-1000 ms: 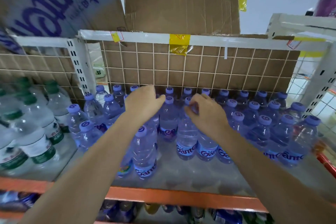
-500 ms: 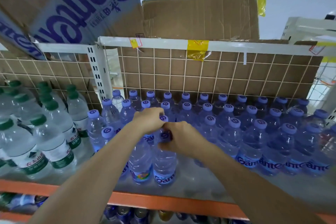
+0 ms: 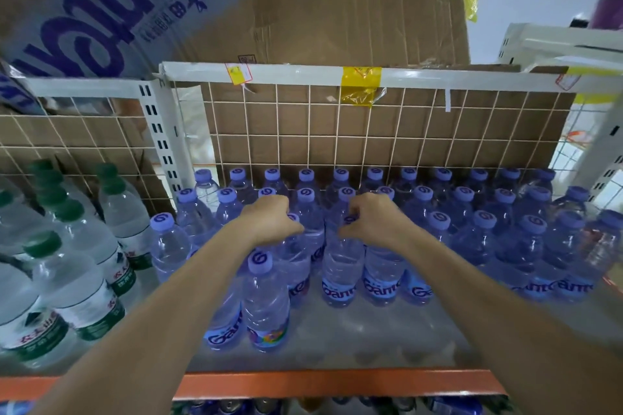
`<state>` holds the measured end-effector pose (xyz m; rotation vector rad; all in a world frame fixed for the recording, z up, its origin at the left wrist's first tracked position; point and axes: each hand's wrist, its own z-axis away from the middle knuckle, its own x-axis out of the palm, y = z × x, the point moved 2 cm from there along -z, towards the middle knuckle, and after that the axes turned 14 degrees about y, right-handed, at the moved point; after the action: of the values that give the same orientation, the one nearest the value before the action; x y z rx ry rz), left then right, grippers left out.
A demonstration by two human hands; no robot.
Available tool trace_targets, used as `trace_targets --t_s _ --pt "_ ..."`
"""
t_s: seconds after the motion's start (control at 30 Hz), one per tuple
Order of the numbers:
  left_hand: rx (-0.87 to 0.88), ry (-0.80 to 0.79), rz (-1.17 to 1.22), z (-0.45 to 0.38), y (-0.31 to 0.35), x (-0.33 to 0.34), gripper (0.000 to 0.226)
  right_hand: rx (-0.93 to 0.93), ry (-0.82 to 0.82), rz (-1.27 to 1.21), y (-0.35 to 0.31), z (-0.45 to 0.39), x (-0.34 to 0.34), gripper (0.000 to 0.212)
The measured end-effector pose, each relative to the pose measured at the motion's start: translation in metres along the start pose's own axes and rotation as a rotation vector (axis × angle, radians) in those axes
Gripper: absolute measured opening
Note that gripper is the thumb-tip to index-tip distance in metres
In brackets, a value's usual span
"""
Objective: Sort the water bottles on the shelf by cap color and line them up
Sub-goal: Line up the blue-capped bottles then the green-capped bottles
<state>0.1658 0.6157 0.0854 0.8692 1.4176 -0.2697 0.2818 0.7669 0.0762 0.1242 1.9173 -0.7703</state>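
Hands both up at the bottle necks: your left hand (image 3: 269,217) curls round one purple-capped bottle (image 3: 296,256), your right hand (image 3: 372,217) pinches its neighbour (image 3: 342,266) at three o'clock, likely to square both into the purple rows, green-capped bottles (image 3: 77,246) well off at nine.

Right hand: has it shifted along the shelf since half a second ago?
Yes. The right hand now grips a purple-capped bottle further right, nearer under the yellow tape on the white rail.

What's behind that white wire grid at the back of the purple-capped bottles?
Flat brown cardboard stands right behind the wire grid, filling nearly every square. Whatever lies beyond the cardboard is covered; its lower edge is hidden by the purple-capped bottles.
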Motion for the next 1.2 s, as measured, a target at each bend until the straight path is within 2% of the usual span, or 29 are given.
trace_targets --t_s 0.1,0.27,0.43,0.6,0.97,1.03,1.1,1.17,1.2 --pt "0.032 -0.003 0.001 -0.002 0.002 0.002 0.027 0.048 0.025 -0.001 0.003 -0.004 0.008 0.036" --pt "0.050 -0.021 0.063 -0.006 0.003 0.009 0.028 0.019 0.053 0.081 -0.001 -0.003 0.011 0.032" --pt "0.074 0.004 0.065 -0.004 0.011 0.014 0.029 0.075 0.089 0.039 0.000 0.005 0.007 0.030" --pt "0.118 0.040 -0.025 -0.001 0.015 0.015 0.032 0.089 0.069 0.064 0.000 0.007 0.004 0.029" --pt "0.061 -0.004 0.111 0.006 0.009 0.014 0.025 0.041 0.009 0.164 -0.008 0.010 0.001 0.030" --pt "0.034 0.001 0.141 0.007 0.004 0.012 0.025 -0.026 0.060 0.280 -0.012 0.011 -0.001 0.037" --pt "0.025 0.009 0.131 0.008 -0.004 0.006 0.030 -0.115 0.190 0.390 -0.021 0.011 -0.006 0.047" --pt "0.027 0.049 0.079 0.011 -0.014 -0.004 0.036 -0.203 0.308 0.316 -0.036 0.012 -0.010 0.036" --pt "0.032 0.078 0.053 0.014 -0.019 -0.010 0.036 -0.232 0.306 0.213 -0.044 0.014 -0.010 0.028"
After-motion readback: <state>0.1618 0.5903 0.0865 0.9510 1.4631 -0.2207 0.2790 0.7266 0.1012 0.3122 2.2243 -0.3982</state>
